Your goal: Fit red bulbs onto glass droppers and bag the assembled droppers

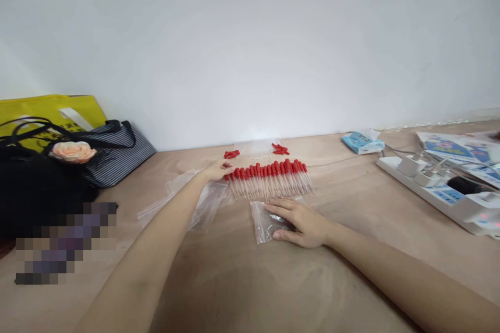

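Observation:
A row of clear droppers with red rubber bulbs lies side by side on the table, bulbs toward the wall and narrow tips toward me. At the row's left end, my left hand has its fingers closed around the bulb of the outermost dropper. My right hand rests flat with thumb and fingers apart on a clear zip bag in front of the row. Beyond the row lie loose red bulbs, a second small pile of red bulbs and thin clear tubes between them.
Clear plastic bags lie under and beside my left forearm. At left stand a striped bag and a yellow bag, with a dark bag bearing a peach flower. To the right are a tissue pack and a power strip with chargers.

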A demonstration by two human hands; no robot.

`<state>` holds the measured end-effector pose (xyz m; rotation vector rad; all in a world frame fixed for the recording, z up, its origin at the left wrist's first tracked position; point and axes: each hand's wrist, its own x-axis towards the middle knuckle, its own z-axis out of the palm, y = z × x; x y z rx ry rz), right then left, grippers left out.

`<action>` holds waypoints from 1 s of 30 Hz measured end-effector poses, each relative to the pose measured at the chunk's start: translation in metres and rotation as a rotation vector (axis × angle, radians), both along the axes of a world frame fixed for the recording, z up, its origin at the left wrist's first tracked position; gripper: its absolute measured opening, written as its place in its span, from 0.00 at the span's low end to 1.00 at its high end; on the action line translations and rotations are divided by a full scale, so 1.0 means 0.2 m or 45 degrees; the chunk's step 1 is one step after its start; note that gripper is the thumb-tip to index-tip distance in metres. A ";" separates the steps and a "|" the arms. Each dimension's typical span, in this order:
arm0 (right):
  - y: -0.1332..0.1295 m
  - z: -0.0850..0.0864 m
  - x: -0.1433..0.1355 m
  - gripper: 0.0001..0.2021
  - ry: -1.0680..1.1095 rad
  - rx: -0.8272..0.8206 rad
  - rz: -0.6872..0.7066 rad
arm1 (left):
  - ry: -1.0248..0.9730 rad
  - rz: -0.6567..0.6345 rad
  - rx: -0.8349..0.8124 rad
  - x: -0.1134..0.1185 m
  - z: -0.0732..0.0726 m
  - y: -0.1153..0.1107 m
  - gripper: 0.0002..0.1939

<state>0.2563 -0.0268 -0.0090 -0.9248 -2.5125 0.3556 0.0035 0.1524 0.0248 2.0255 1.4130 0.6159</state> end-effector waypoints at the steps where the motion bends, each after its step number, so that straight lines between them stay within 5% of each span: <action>1: 0.00 0.00 0.00 0.31 0.002 0.002 -0.003 | -0.055 -0.003 -0.020 -0.01 0.02 0.00 0.14; 5: 0.00 0.01 0.00 0.31 -0.011 -0.004 -0.014 | -0.326 0.014 -0.041 -0.10 0.11 -0.06 0.18; 8: 0.00 0.01 -0.01 0.31 -0.050 0.003 -0.013 | -0.541 0.066 -0.006 -0.18 0.13 -0.21 0.20; 13: 0.00 0.02 -0.03 0.31 -0.065 0.021 -0.009 | -1.101 0.318 -0.150 -0.21 0.05 -0.56 0.20; 16: 0.00 0.01 -0.04 0.31 -0.044 0.020 -0.023 | -1.211 0.384 -0.261 -0.19 -0.01 -0.70 0.20; 30: 0.00 0.00 -0.04 0.30 -0.010 0.023 -0.016 | -1.105 0.340 -0.312 -0.08 -0.08 -0.78 0.20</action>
